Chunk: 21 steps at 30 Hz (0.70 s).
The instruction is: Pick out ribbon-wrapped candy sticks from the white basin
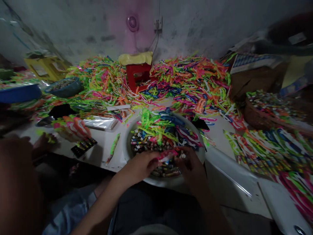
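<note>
My left hand [144, 163] is closed on a pink plastic piece [167, 155], held above a white basin [126, 140]. At the far end of that piece, the bent fingers of my right hand [192, 164] come together; a small pale bit shows by them, too blurred to name. In the basin lie many small tubes with printed labels [144, 145]. Green plastic pieces [156, 125] and blue and purple ones [187, 133] are heaped over the tubes at the back.
A loose heap of bright plastic pieces [195, 76] lines the wall, around a red stool [138, 76]. Rows of pieces with tubes [271, 147] lie at right. A co-worker's hand [45, 143] is at left, near a bundle of pieces [73, 129] and one green piece [113, 148].
</note>
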{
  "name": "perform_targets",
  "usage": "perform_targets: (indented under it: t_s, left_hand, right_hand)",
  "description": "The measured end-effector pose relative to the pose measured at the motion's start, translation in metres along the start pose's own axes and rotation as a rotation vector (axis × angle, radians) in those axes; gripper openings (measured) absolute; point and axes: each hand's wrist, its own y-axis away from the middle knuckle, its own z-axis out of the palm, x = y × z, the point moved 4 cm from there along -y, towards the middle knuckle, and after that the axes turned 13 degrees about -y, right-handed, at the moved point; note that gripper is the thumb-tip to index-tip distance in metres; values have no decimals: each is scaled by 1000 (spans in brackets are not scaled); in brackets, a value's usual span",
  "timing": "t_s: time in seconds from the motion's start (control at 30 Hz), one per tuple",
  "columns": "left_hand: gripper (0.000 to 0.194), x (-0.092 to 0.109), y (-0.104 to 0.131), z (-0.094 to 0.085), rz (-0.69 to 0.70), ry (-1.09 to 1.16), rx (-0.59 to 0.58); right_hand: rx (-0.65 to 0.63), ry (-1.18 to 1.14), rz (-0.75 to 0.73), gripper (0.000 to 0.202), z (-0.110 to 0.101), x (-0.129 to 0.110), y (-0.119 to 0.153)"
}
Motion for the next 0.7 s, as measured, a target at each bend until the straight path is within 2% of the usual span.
perform_targets:
  t_s: [0.07,0.13,0.2,0.27,0.3,0.37,0.43,0.53,0.7]
  left_hand:
    - [21,1,7,10,-2,-59,-73]
    - [31,-2,11,3,-62,-30,-40]
    - [46,-5,13,-9,-160,145,83]
    - [58,-8,12,-16,-245,407,254]
    - [56,-9,12,-15,-282,531,329]
    - [37,-11,9,-6,-351,710,405]
    - [22,-13,6,7,-409,825,406]
    - [22,-17,3,19,-460,1016,414]
    - [31,-23,0,16,-507,1204,352]
  right_hand:
    - [-7,-9,28,43,2,0,-1]
    - [-23,5,50,32,3,1,-2]
    - [-57,35,53,31,5,3,-2]
    - [-111,63,42,32,10,4,-1]
    - [-143,79,35,32,13,5,0]
    - [-198,121,29,31,19,5,2]
    - [-234,177,27,29,24,5,4]
    - [-261,215,29,32,25,4,6]
    - [-289,192,-9,29,18,4,8]
